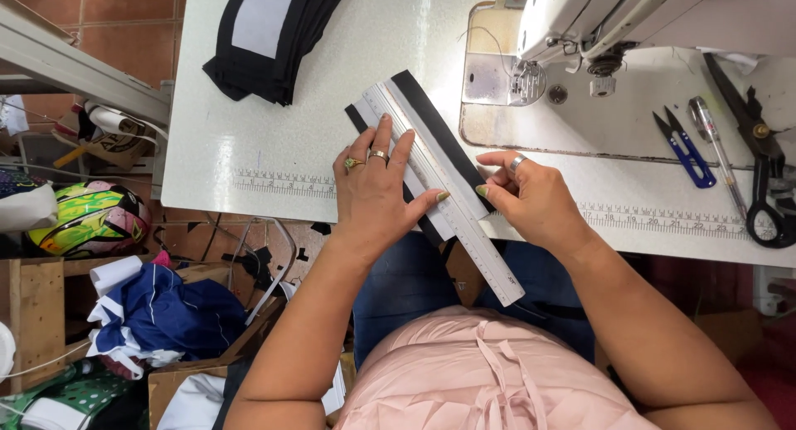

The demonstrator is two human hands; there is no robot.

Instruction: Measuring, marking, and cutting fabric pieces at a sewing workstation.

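The left hand (375, 189) lies flat, fingers spread, pressing a clear ruler (448, 189) onto a black fabric strip (437, 123) near the table's (249, 131) front edge. The right hand (526, 194), at the ruler's 3 o'clock, curls loosely with fingertips on the strip's edge, gripping nothing. Blue snips (684, 148) and black scissors (759, 169) lie further toward 3 o'clock; folded black cloth (265, 40) at 11.

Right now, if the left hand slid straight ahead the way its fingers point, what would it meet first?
The left hand lies flat on the ruler and black fabric strip, fingers pointing up the table. Beyond them comes bare white tabletop, then probably the sewing machine's metal plate.
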